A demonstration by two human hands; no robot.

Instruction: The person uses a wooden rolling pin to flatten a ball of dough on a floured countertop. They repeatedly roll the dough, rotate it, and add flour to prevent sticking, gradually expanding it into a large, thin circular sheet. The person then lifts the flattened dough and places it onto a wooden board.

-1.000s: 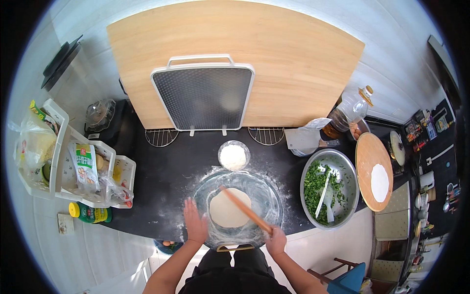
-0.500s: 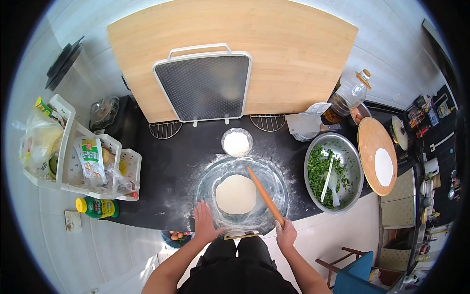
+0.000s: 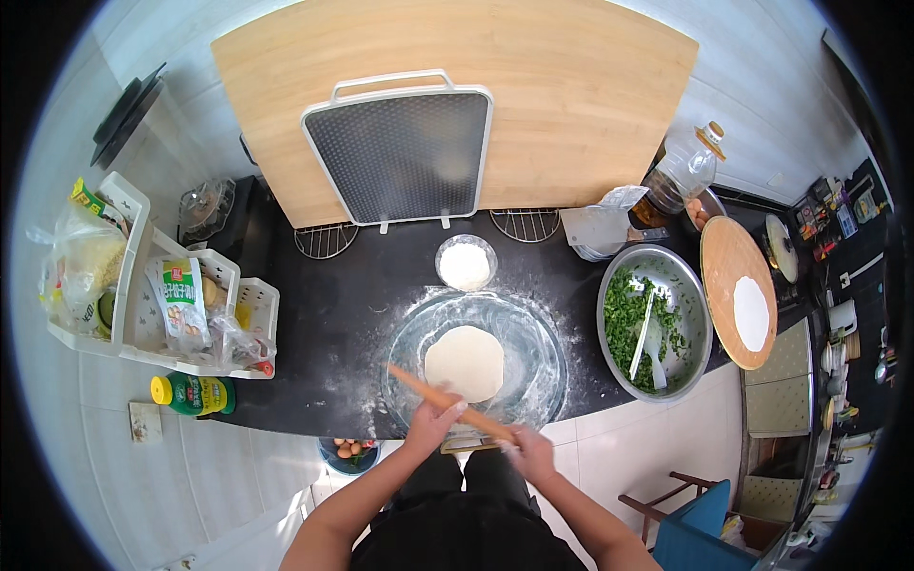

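Note:
A round, flat sheet of dough [image 3: 464,357] lies on a floured glass board [image 3: 533,362] at the front of the black counter. A wooden rolling pin [image 3: 405,378] slants across the dough's near edge, its tapered left end over the board's left side. Near the middle of the pin, my left hand [image 3: 433,425] is closed around it. My right hand [image 3: 529,451], slightly blurred, grips the pin's right end at the counter edge. Just beyond the board sits a small glass bowl of white flour [image 3: 466,264].
To the right, a steel bowl [image 3: 700,352] holds chopped greens and a white utensil. Beside it is a round wooden board [image 3: 724,276] bearing a white disc. White baskets [image 3: 133,285] and a green bottle [image 3: 193,394] stand left. A ridged tray [image 3: 400,152] leans against a large wooden board [image 3: 571,114].
The rolling pin has swung from the dough's right side to lie slanted along its near side. My left hand has left the board and taken hold of the pin; my right hand shifted slightly left.

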